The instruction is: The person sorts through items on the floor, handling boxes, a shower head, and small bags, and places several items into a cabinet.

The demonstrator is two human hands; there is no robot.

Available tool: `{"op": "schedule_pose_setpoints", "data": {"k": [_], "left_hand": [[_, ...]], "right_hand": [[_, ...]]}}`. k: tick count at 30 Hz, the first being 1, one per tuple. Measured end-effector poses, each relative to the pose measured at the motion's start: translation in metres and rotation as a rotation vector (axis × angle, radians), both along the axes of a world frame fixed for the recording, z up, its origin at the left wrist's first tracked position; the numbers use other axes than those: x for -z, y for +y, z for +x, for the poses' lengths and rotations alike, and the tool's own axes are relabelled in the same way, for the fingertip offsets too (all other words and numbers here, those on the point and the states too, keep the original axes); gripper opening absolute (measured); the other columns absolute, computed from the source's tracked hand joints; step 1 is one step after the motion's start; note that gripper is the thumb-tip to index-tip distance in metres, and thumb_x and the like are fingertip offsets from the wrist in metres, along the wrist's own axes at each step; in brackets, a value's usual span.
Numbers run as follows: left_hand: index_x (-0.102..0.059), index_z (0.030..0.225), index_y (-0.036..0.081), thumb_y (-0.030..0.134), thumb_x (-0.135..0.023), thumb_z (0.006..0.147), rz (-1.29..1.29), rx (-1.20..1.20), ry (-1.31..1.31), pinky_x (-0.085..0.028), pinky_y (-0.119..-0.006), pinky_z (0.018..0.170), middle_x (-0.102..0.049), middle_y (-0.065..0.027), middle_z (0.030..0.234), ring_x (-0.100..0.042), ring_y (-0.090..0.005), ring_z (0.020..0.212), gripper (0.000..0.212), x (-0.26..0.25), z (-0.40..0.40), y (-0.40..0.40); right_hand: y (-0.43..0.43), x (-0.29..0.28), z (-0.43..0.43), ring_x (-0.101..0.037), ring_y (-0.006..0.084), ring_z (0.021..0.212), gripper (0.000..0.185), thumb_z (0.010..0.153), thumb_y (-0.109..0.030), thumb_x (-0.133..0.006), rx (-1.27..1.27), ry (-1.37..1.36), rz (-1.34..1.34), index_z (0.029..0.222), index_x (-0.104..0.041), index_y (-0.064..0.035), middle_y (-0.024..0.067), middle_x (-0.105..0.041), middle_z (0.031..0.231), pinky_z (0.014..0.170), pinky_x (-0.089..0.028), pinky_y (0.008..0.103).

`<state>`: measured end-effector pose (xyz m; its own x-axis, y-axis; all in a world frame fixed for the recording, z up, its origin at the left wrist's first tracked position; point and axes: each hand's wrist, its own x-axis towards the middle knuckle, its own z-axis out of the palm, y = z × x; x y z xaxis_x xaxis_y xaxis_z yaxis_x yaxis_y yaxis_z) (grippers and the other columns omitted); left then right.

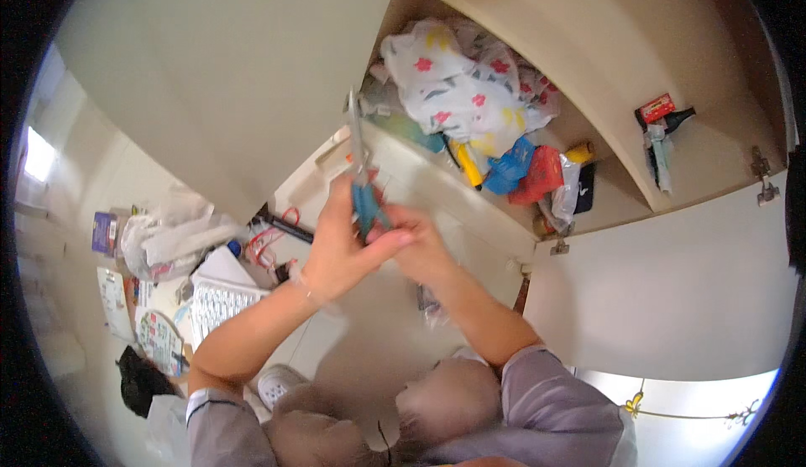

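Both my hands meet in the middle of the view around a pair of scissors (364, 199) with blue-green handles, whose metal blades point up and away from me. My left hand (340, 240) wraps the left side of the handles. At their lower right, my right hand (415, 240) has its fingers at the handle loops. The picture is blurred here, so how each finger sits in the loops cannot be told. Beyond the hands, a white floral-print cloth or bag (466, 89) lies bunched in a low cabinet compartment.
Blue (511, 166) and red packets (538, 176) and a yellow-handled tool (467, 165) lie by the cloth. A shelf above holds a small red box (656, 108). Cabinet doors (655, 284) stand open. Plastic bags (176, 234), papers and a black bag (143, 382) lie at left.
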<state>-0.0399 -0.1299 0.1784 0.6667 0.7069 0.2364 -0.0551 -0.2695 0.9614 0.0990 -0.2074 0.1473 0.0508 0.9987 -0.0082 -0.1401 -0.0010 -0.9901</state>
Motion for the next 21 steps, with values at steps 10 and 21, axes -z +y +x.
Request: {"op": "schedule_pose_setpoints", "data": {"k": [10, 21], "left_hand": [[-0.054, 0.103, 0.003, 0.037, -0.087, 0.054, 0.578, -0.277, -0.188, -0.042, -0.034, 0.080, -0.053, -0.0100, 0.096, -0.052, -0.0255, 0.088, 0.068, -0.031, 0.006, 0.016], [-0.054, 0.068, 0.005, 0.016, -0.070, 0.075, 0.572, -0.185, -0.171, -0.036, -0.036, 0.059, -0.049, -0.0084, 0.066, -0.047, -0.0281, 0.063, 0.021, -0.030, 0.009, 0.012]], "right_hand": [[0.023, -0.061, 0.003, -0.063, 0.0155, 0.076, 0.030, 0.085, -0.020, -0.069, 0.205, 0.222, 0.165, 0.103, -0.061, 0.0029, 0.0091, -0.066, 0.087, 0.058, -0.050, 0.0268], [0.014, -0.055, -0.008, -0.059, 0.0083, 0.068, 0.016, 0.083, -0.002, -0.064, 0.362, -0.215, 0.243, 0.099, -0.062, 0.0007, 0.0034, -0.065, 0.082, 0.062, -0.049, 0.0230]]}}
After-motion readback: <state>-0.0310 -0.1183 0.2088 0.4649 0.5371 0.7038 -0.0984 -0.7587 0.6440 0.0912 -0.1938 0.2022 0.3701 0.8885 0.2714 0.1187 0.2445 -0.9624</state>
